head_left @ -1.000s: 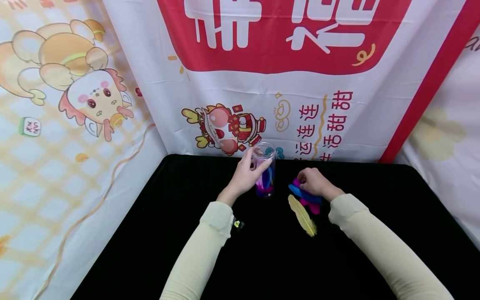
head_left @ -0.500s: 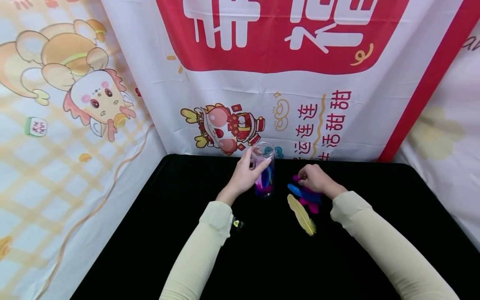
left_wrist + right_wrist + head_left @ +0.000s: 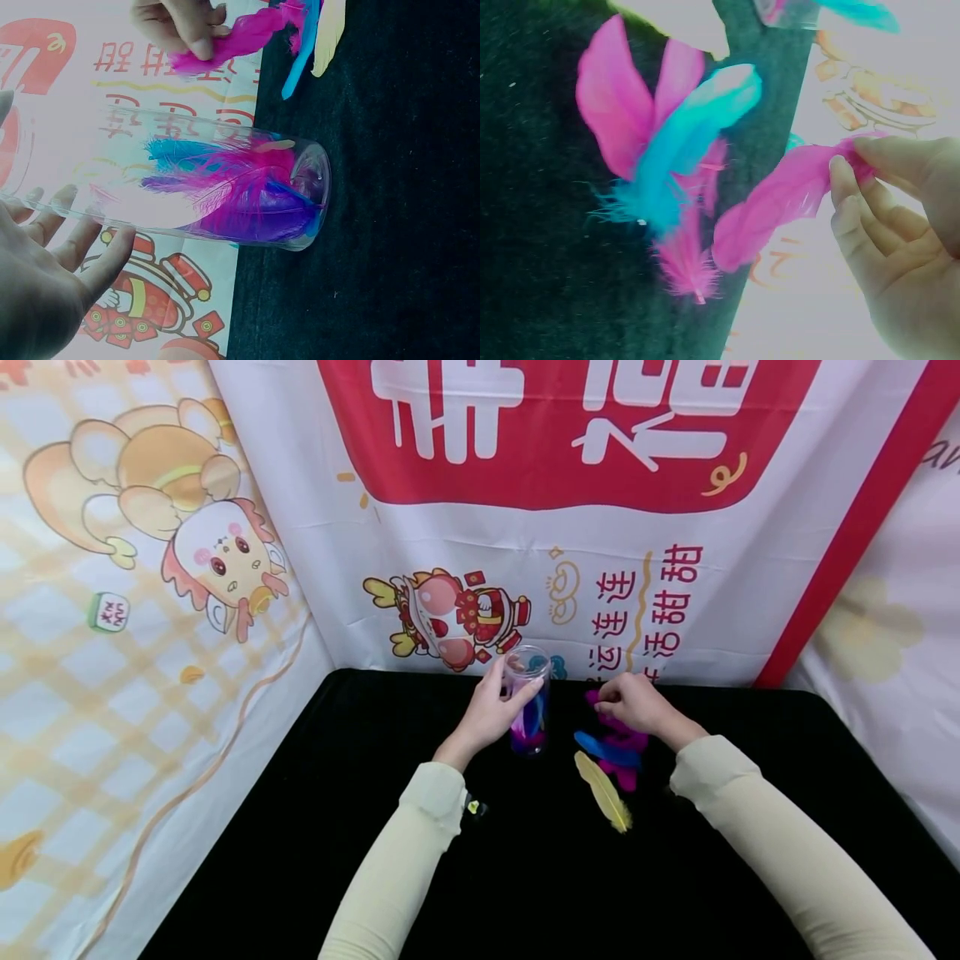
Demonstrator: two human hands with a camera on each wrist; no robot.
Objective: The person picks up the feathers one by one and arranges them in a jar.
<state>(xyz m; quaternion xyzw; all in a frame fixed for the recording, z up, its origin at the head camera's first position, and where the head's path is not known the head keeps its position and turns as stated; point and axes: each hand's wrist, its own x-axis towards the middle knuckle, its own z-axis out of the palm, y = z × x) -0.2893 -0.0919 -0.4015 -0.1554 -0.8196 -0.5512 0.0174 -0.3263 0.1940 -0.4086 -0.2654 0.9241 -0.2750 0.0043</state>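
My left hand [image 3: 483,714] holds a clear plastic jar [image 3: 531,742] upright near the back of the black table. Pink, purple and blue feathers [image 3: 259,195] lie bunched in its lower part, and its top is uncovered. To the right of the jar, my right hand [image 3: 639,703] pinches a pink feather [image 3: 776,199] between thumb and fingers, raised off the small pile. Below that hand, a blue feather [image 3: 606,749] lies across several pink feathers [image 3: 615,97]. A pale yellow feather [image 3: 603,793] lies just in front of them, slanting toward me.
The black cloth-covered table [image 3: 525,877] ends at a printed white and red banner [image 3: 465,543] just behind the jar. Another printed hanging [image 3: 150,718] borders the left side. A small dark item with a yellow-green spot [image 3: 475,808] is beside my left cuff.
My right hand has risen from the pile and shifted slightly toward the back right, lifting the pink feather. The blue feather is now more exposed. My left hand and the jar stay in place.
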